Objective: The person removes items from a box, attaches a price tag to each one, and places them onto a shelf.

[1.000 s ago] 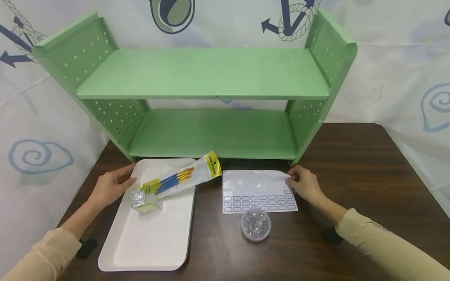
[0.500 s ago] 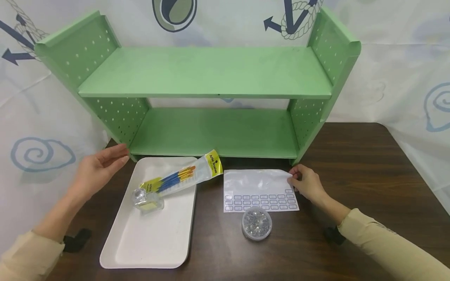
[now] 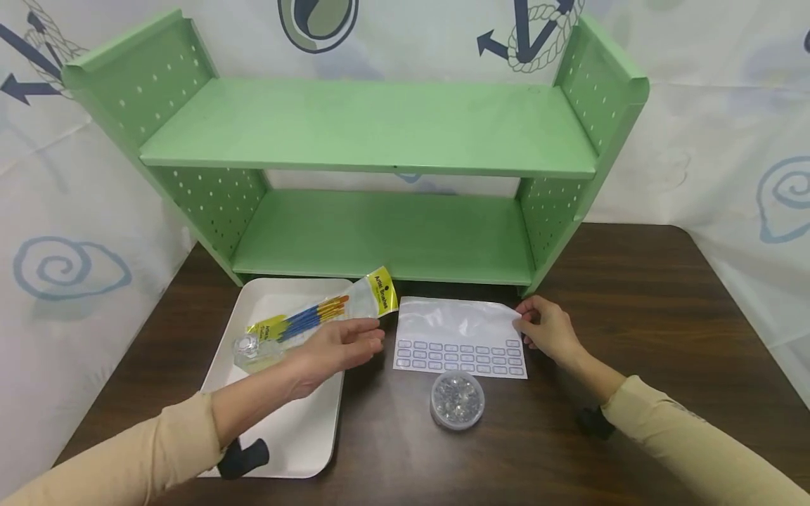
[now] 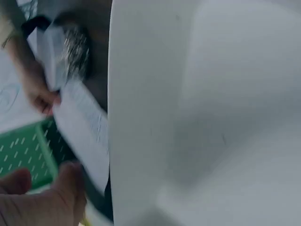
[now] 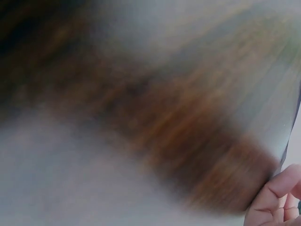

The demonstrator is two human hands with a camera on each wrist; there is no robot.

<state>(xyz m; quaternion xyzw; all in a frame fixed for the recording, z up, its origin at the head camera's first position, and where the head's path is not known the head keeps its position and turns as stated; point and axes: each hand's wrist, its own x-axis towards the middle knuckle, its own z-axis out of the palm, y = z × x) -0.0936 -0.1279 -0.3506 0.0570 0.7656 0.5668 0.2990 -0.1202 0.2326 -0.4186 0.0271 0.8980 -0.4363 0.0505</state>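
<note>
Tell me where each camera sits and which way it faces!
Head: on the head, looking forward and down at the green shelf; left hand, right hand show.
Left wrist: worn there, looking across the white tray; both hands show.
Right wrist: worn there, looking past right fingers into blur.
Head and left wrist share the white sheet.

Bottle [image 3: 253, 353], brush pack [image 3: 310, 320] on tray [image 3: 306, 432]; sheet [image 3: 458, 323] right of tray; jar [image 3: 457, 400] before sheet; shelf [image 3: 373, 126] behind
</note>
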